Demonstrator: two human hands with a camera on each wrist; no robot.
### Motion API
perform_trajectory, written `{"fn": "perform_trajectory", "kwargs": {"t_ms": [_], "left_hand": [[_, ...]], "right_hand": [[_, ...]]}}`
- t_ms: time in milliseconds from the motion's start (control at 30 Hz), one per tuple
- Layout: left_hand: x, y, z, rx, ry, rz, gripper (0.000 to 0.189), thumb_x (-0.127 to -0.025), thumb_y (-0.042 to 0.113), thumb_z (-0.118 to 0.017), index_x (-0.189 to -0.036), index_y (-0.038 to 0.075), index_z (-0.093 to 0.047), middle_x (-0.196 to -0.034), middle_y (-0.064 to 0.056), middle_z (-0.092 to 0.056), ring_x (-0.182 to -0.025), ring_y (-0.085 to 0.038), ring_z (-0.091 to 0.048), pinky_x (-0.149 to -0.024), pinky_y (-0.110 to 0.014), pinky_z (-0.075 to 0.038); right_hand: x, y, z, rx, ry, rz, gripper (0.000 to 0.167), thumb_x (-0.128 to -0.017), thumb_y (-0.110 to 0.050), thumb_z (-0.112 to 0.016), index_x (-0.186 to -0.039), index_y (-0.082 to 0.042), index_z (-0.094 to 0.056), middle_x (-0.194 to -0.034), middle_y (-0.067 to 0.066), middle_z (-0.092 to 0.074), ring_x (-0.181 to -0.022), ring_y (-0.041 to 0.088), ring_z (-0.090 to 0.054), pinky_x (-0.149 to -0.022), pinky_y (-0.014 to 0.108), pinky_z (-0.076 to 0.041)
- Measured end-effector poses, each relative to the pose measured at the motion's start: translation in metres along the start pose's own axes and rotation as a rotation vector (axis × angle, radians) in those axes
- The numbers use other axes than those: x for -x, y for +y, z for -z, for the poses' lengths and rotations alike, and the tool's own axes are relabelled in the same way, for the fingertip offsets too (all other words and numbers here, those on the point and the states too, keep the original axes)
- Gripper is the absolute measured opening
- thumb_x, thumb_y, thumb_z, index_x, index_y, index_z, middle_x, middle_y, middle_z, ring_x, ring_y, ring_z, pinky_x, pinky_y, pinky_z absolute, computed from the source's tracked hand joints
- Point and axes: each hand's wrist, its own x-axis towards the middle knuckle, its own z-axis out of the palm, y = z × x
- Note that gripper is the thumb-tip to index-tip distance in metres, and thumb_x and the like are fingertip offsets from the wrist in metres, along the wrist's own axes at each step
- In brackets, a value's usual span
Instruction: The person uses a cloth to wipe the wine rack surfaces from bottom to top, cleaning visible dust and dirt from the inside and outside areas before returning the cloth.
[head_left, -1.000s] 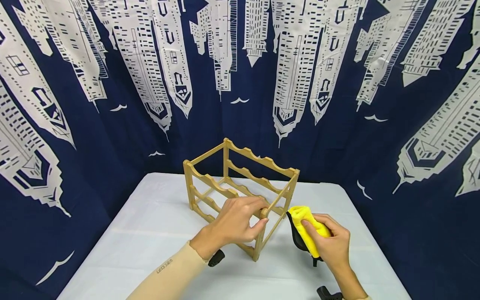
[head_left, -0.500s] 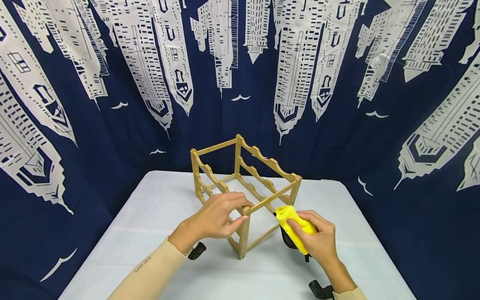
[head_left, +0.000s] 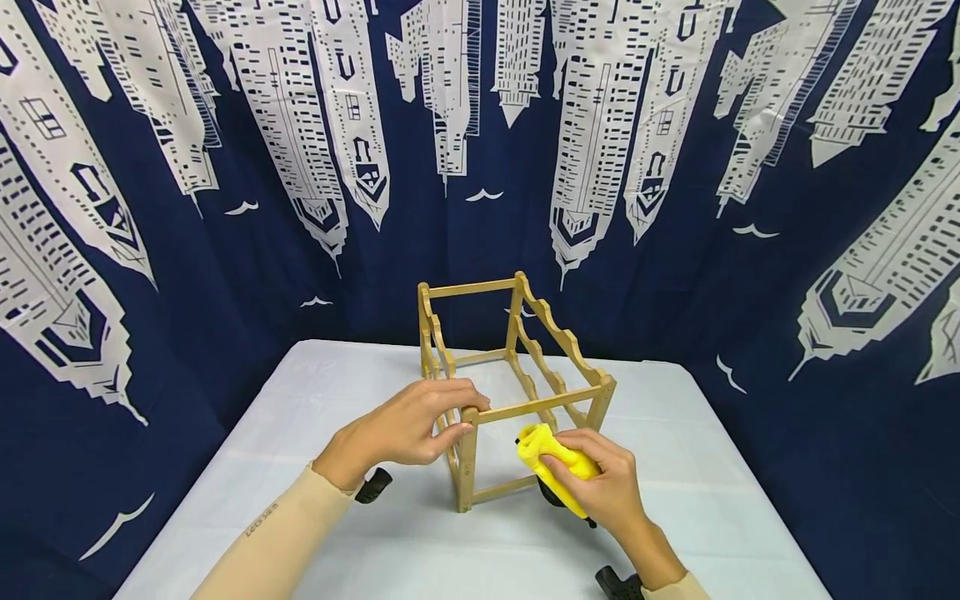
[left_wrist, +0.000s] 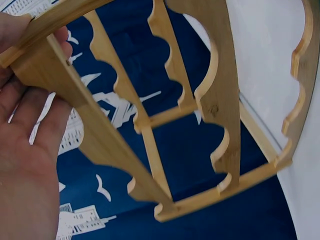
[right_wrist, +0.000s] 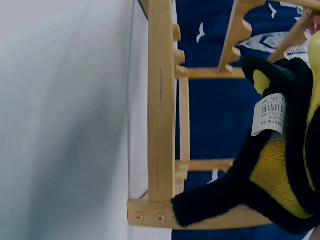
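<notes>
A light wooden wine rack (head_left: 536,407) with scalloped rails stands on the table, its short end facing me. My left hand (head_left: 412,421) grips its near left top corner, fingers over the top and thumb at the front; the left wrist view shows this hand (left_wrist: 30,150) around the scalloped rail (left_wrist: 95,125). Bunched in my right hand (head_left: 603,483) is a yellow cloth (head_left: 551,458) with black edging, held just in front of the rack's near end. From the right wrist, the cloth (right_wrist: 272,165) shows a white printed label (right_wrist: 270,116) and overlaps the rack's post and rail.
The table (head_left: 315,433) has a white cover. Behind and beside it hangs a dark blue curtain (head_left: 495,242) printed with white buildings and birds. Black wrist devices (head_left: 373,485) show at both wrists.
The rack has turned clockwise seen from above, its near corner going left and its far end right. My left hand has moved left with that corner; my right hand has followed leftward with the cloth.
</notes>
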Motion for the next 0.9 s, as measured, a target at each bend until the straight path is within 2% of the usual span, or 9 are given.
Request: {"fn": "perform_trajectory", "kwargs": {"t_ms": [100, 200, 400, 533, 700, 800, 900], "left_hand": [[0.003, -0.005, 0.006, -0.010, -0.018, 0.014, 0.028, -0.111, 0.009, -0.075, -0.139, 0.009, -0.077, -0.136, -0.002, -0.080, -0.124, -0.018, -0.078, -0.113, -0.041, -0.067], [0.008, -0.009, 0.012, -0.028, -0.036, 0.049, 0.028, -0.113, 0.008, -0.073, -0.141, 0.009, -0.077, -0.148, -0.005, -0.078, -0.141, -0.024, -0.075, -0.123, -0.046, -0.062], [0.013, -0.016, 0.018, -0.052, -0.051, 0.083, 0.028, -0.114, 0.005, -0.072, -0.141, 0.010, -0.076, -0.153, -0.007, -0.075, -0.149, -0.025, -0.069, -0.127, -0.046, -0.060], [0.013, -0.018, 0.019, -0.054, -0.030, 0.078, 0.027, -0.113, 0.005, -0.073, -0.138, 0.012, -0.077, -0.152, -0.005, -0.074, -0.144, -0.024, -0.071, -0.121, -0.043, -0.063], [0.014, -0.019, 0.021, -0.042, 0.017, 0.103, 0.027, -0.111, 0.010, -0.080, -0.135, 0.021, -0.081, -0.150, -0.001, -0.069, -0.133, -0.019, -0.070, -0.110, -0.039, -0.067], [0.016, -0.021, 0.021, 0.026, 0.050, 0.127, 0.025, -0.110, 0.012, -0.082, -0.133, 0.023, -0.082, -0.140, 0.003, -0.071, -0.128, -0.016, -0.070, -0.109, -0.038, -0.067], [0.017, -0.025, 0.019, 0.119, 0.104, 0.132, 0.021, -0.110, 0.011, -0.082, -0.129, 0.020, -0.084, -0.128, 0.006, -0.075, -0.117, -0.014, -0.073, -0.103, -0.037, -0.069]], "right_hand": [[-0.001, -0.003, -0.009, 0.003, -0.036, -0.002, 0.047, -0.073, 0.005, -0.106, -0.114, -0.013, -0.089, -0.108, 0.009, -0.088, -0.094, 0.018, -0.084, -0.085, 0.013, -0.066], [-0.002, -0.006, -0.019, 0.012, -0.082, -0.009, 0.045, -0.075, 0.001, -0.107, -0.114, -0.012, -0.089, -0.109, 0.009, -0.088, -0.094, 0.022, -0.085, -0.088, 0.012, -0.065], [-0.008, -0.012, -0.041, 0.019, -0.160, 0.019, 0.042, -0.079, -0.002, -0.106, -0.116, -0.012, -0.089, -0.111, 0.007, -0.088, -0.092, 0.024, -0.085, -0.083, 0.017, -0.067], [-0.016, -0.018, -0.053, 0.024, -0.184, 0.039, 0.039, -0.083, -0.006, -0.105, -0.117, -0.013, -0.089, -0.111, 0.006, -0.088, -0.091, 0.022, -0.085, -0.079, 0.019, -0.068], [-0.029, -0.025, -0.064, 0.009, -0.146, 0.061, 0.040, -0.084, -0.005, -0.104, -0.120, -0.011, -0.089, -0.111, 0.006, -0.088, -0.089, 0.023, -0.084, -0.078, 0.020, -0.068], [-0.036, -0.030, -0.073, -0.023, -0.087, 0.069, 0.044, -0.081, 0.000, -0.104, -0.121, -0.008, -0.089, -0.109, 0.009, -0.088, -0.087, 0.025, -0.084, -0.076, 0.020, -0.068], [-0.041, -0.035, -0.085, -0.045, -0.046, 0.078, 0.045, -0.080, 0.003, -0.104, -0.122, -0.005, -0.090, -0.107, 0.010, -0.088, -0.084, 0.025, -0.084, -0.075, 0.020, -0.068]]}}
